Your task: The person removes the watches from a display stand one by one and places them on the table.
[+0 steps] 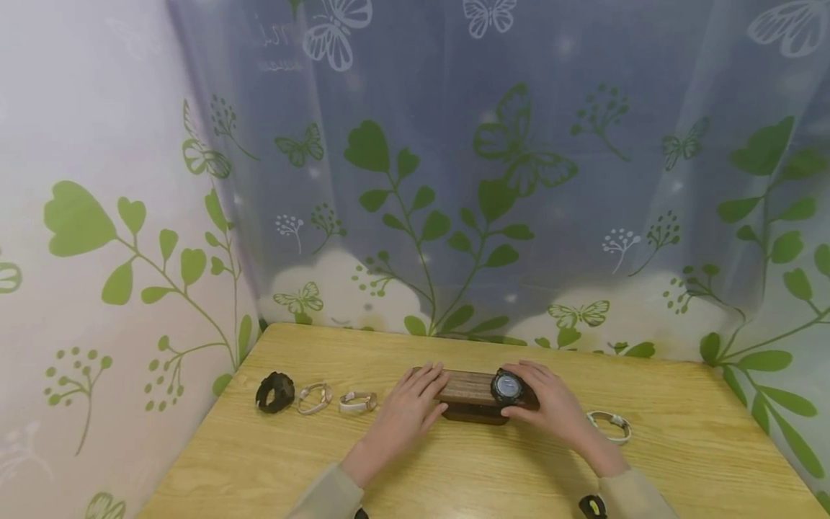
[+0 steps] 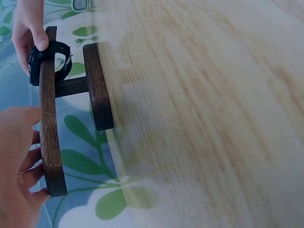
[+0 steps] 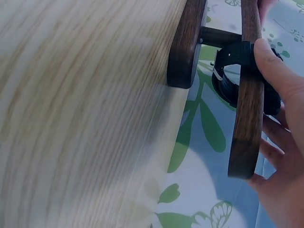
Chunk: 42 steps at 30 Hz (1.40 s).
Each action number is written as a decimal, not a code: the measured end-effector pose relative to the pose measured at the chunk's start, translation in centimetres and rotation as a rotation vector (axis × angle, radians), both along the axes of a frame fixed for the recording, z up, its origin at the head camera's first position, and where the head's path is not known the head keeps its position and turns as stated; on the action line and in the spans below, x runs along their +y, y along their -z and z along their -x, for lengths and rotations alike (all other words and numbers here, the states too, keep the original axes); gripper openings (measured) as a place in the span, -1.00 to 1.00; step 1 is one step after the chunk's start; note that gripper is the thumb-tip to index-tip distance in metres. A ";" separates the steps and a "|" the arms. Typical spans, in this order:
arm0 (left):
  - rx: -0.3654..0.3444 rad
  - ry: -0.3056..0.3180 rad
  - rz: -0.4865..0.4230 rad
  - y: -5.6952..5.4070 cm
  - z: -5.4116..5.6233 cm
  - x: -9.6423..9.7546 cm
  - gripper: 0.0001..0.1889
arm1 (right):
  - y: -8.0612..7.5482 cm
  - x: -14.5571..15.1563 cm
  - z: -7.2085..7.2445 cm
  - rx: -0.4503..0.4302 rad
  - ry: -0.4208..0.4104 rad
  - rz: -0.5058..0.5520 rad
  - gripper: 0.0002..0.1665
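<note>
A dark wooden watch stand (image 1: 468, 387) with a raised bar on a base stands on the table. Around the right part of its bar loops a black wristwatch (image 1: 508, 387), its round face up in the head view. My right hand (image 1: 547, 404) holds this watch, thumb at its near side and fingers at the far side; in the right wrist view the thumb lies on the strap (image 3: 246, 52). Over the bar's left end rests my left hand (image 1: 405, 407), its fingers extended across the top and thumb by the front edge. The left wrist view shows the strap's loop hanging under the bar (image 2: 50, 128).
Left on the wooden table (image 1: 259, 468) stand a black watch (image 1: 275, 392), a rose-gold and white one (image 1: 314, 398) and a white-strapped one (image 1: 357, 402). Another light-strapped watch (image 1: 612, 425) lies behind my right forearm. A patterned curtain (image 1: 415, 216) hangs along the table's back edge.
</note>
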<state>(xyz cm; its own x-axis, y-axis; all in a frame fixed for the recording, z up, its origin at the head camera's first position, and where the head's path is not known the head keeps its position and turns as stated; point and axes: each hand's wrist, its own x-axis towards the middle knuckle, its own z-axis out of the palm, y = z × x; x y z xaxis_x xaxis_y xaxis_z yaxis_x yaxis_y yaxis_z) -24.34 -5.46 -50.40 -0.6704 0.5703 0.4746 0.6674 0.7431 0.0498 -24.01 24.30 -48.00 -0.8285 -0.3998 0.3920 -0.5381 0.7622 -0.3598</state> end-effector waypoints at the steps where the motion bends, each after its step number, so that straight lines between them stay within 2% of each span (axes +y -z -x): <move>1: 0.003 0.001 -0.002 0.0 0.0 0.0 -0.45 | 0.1 0.2 0.0 -0.002 0.002 -0.002 -0.13; 8: -0.005 0.000 0.000 0.0 0.0 0.0 -0.45 | 0.4 1.5 0.1 0.004 0.021 -0.006 -0.10; 22: 0.027 0.010 -0.003 -0.1 -0.1 0.0 -0.45 | 0.1 3.4 -0.6 -0.050 0.069 0.005 -0.11; 36: 0.006 0.017 -0.018 -0.1 -0.1 -0.1 -0.45 | 0.0 5.2 -1.3 -0.024 0.078 0.026 -0.10; 42: -0.005 0.003 0.004 -0.2 -0.1 0.0 -0.46 | -0.3 6.1 -1.7 -0.057 0.106 0.028 -0.11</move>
<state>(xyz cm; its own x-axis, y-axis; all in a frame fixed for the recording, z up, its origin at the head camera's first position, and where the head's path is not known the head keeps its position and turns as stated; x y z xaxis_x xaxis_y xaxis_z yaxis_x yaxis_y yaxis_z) -24.23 -5.43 -50.24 -0.6708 0.5743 0.4692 0.6697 0.7410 0.0505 -22.26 30.38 -47.73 -0.8866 -0.2986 0.3532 -0.4334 0.8029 -0.4093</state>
